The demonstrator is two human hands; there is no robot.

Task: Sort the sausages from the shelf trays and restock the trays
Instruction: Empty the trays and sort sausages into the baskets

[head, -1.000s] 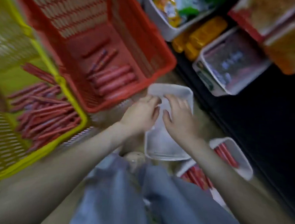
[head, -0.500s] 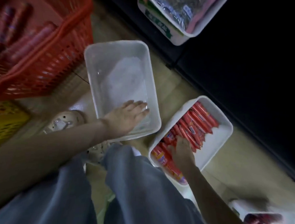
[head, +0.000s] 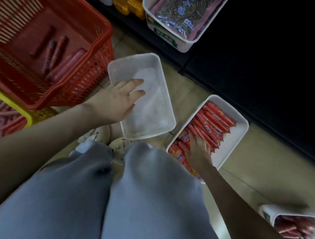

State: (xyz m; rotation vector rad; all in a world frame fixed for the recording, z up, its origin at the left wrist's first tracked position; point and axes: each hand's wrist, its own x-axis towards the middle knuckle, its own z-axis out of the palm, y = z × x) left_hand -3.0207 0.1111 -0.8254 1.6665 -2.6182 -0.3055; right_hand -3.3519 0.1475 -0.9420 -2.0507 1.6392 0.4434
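Tan floor [head: 188,88] beside dark shelf [head: 264,60]. Left hand [head: 116,101] flat, fingers spread, inside empty white tray [head: 119,63]. Right hand [head: 198,148] on red sausages [head: 214,121] in second tray [head: 237,135]; grip impossible to tell.

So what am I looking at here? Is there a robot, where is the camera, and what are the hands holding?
There is no robot here: a person works with bare hands. The one picture comes from a camera worn on the head, looking down at the floor.

The left hand lies with straight fingers inside an empty white tray. The right hand rests on red sausages packed in a second tray. Whether it grips any is hard to tell.

To the left stand a red basket with a few sausages and a yellow basket with more. A shelf tray of packets shows at the top.
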